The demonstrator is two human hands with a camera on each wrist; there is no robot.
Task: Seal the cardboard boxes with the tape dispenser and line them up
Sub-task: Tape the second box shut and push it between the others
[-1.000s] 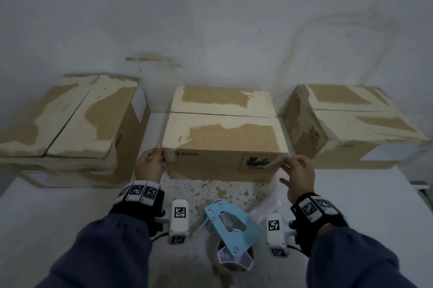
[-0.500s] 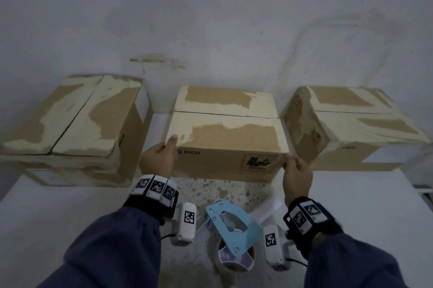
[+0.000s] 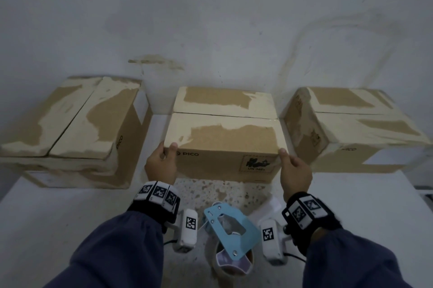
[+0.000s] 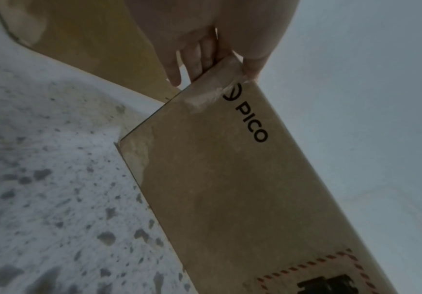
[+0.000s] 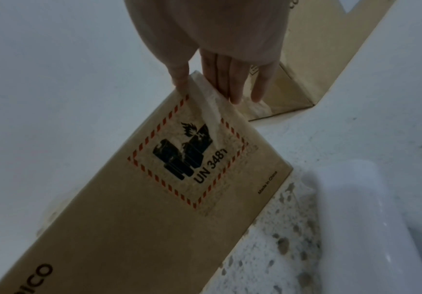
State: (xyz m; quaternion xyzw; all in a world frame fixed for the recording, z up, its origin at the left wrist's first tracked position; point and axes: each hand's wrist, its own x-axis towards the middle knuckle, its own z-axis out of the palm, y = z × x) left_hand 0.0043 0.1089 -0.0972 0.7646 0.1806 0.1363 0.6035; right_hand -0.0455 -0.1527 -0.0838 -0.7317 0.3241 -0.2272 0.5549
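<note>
The left hand (image 3: 160,164) pinches the near left top corner of the middle box (image 3: 225,140), thumb on top. The right hand (image 3: 295,171) pinches the near right corner, fingers flat down the side. Its flaps are closed. The left box (image 3: 77,123) and right box (image 3: 351,128) sit beside it, apart. The blue tape dispenser (image 3: 230,229) lies on the white surface (image 3: 46,217) between the wrists.

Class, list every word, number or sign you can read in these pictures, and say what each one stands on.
"PICO": front of the middle box, by the left hand.
"UN 3481": hazard label there, near the right hand.
"Made in China": same face.
"PICO": left box.
Right box print: blurred.
Wrist markers: patterns only.
</note>
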